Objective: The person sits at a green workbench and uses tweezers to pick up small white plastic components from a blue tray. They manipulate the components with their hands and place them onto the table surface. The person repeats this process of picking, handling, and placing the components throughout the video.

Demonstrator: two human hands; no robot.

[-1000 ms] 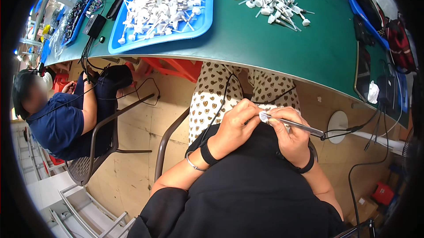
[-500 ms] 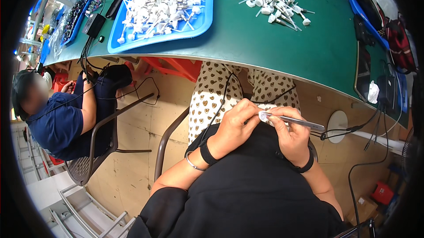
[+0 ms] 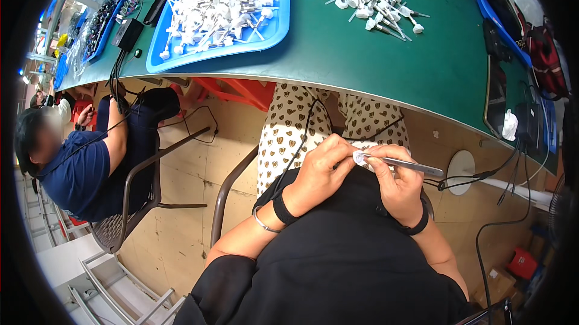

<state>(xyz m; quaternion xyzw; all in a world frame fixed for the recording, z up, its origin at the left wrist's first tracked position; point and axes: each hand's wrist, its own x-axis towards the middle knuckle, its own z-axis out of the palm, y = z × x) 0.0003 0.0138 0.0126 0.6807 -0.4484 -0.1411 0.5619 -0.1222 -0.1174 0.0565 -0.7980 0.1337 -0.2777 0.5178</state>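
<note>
Over my lap, my left hand [image 3: 324,171] pinches a small white plastic piece [image 3: 359,157] between thumb and fingertips. My right hand [image 3: 399,191] is closed around metal tweezers [image 3: 416,165], whose tips touch or nearly touch the white piece. The tweezers' back end sticks out to the right past my fingers. Fingertips partly cover the piece, so its finer detail is hidden. Beyond my knees, a blue tray [image 3: 259,46] on the green table holds a heap of white-headed parts with thin stems. Similar parts [image 3: 386,8] lie in a loose pile right of the tray.
The green table's [image 3: 338,62] near edge runs just beyond my hands. A black cable [image 3: 479,246] hangs at the right, near a crumpled white tissue [image 3: 510,126]. To the left, a co-worker in a blue shirt [image 3: 78,171] sits on a chair with brown metal arms [image 3: 129,186].
My hands stay almost in place, with the tweezers and white piece barely shifting. At the left, the co-worker's head and arm have moved slightly.
</note>
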